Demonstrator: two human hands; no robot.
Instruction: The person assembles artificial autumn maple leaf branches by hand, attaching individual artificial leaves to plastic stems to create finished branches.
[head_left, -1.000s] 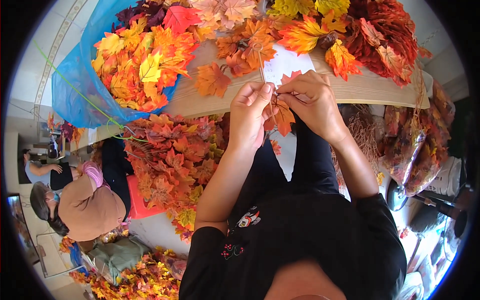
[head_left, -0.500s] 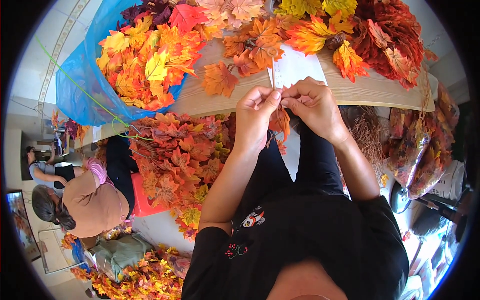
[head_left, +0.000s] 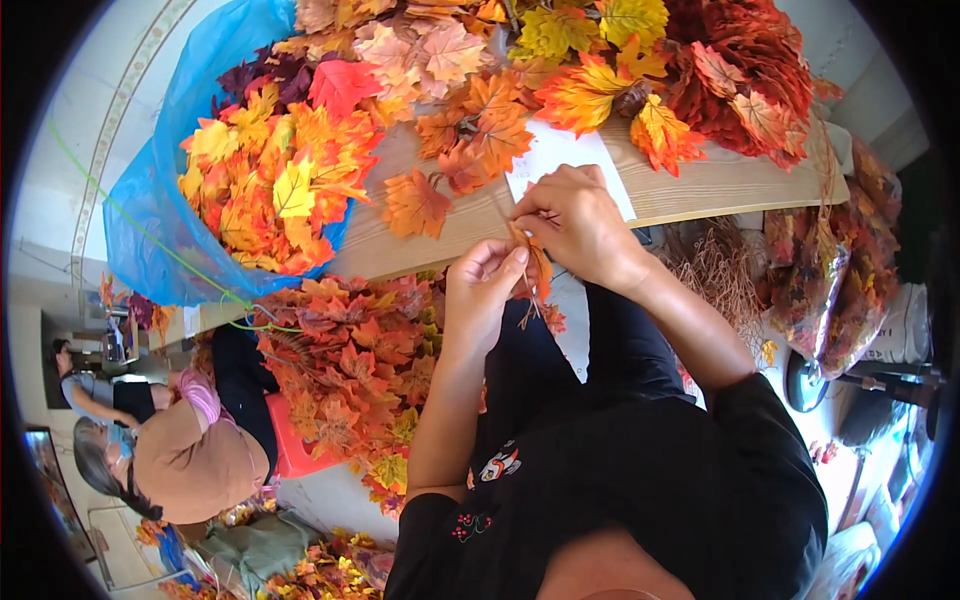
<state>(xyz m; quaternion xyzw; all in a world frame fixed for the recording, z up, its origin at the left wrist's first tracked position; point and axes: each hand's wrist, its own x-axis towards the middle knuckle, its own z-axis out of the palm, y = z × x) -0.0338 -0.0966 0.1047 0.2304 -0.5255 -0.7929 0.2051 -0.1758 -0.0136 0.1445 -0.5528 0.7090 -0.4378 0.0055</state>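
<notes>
My left hand (head_left: 480, 290) is closed in a pinch on an orange artificial leaf spray (head_left: 541, 275), which hangs folded below the fingers with thin brown stems trailing down. Just above and to the right, my right hand (head_left: 580, 225) pinches the upper, stem-like end of the same spray. Its fingertips hide the exact point of contact. Both hands are held in front of the table's near edge, over my lap. Behind the right hand, a white sheet of paper (head_left: 550, 147) lies on the wooden table (head_left: 690, 190).
A blue plastic bag (head_left: 150, 240) of orange-yellow leaves (head_left: 275, 180) stands at left. Red leaves (head_left: 750, 95) are heaped at far right. More leaf bunches (head_left: 345, 365) hang below the table's left side. A person (head_left: 195, 455) sits at left, near a red stool (head_left: 297, 440).
My hands have moved apart a little: the left is lower, the right higher along the stem. The whole view has shifted slightly, and the seated person's head has turned.
</notes>
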